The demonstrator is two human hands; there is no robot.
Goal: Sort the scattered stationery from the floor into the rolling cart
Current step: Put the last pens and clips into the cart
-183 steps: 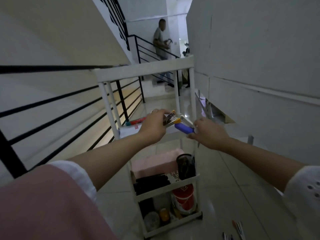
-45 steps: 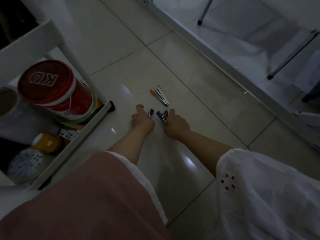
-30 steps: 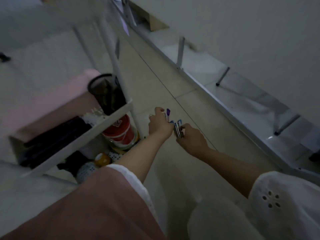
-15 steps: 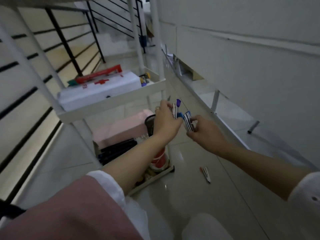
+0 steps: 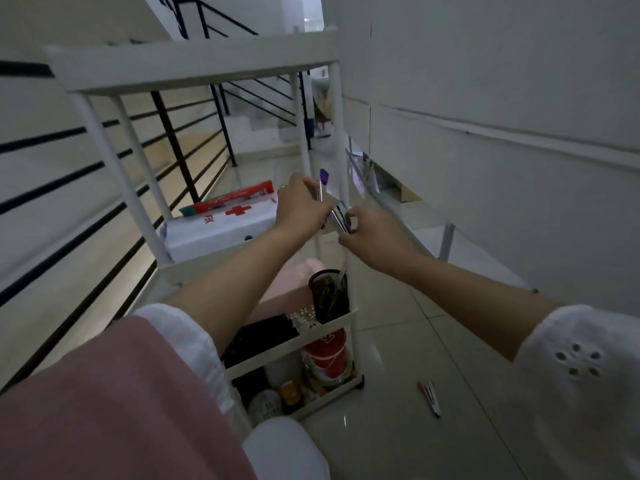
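We had both hands up at the right front corner of the cart (image 5: 194, 69), level with its second shelf. Left hand (image 5: 301, 207) pinched a purple-capped pen (image 5: 322, 181), cap up, roughly upright. Right hand (image 5: 372, 233) had its fingers curled round a small bundle of blue pens (image 5: 341, 216), tilted, just beside the left knuckles. On that shelf we saw a first-aid box (image 5: 221, 223) with a red tube (image 5: 232, 200) on top. On the shelf below were a mesh cup (image 5: 329, 296), a pink pad (image 5: 294, 282) and a black case (image 5: 259, 337). A red tub (image 5: 327, 355) sat on the bottom shelf. More pens (image 5: 430, 396) lay on the floor (image 5: 398, 341), right of the cart.
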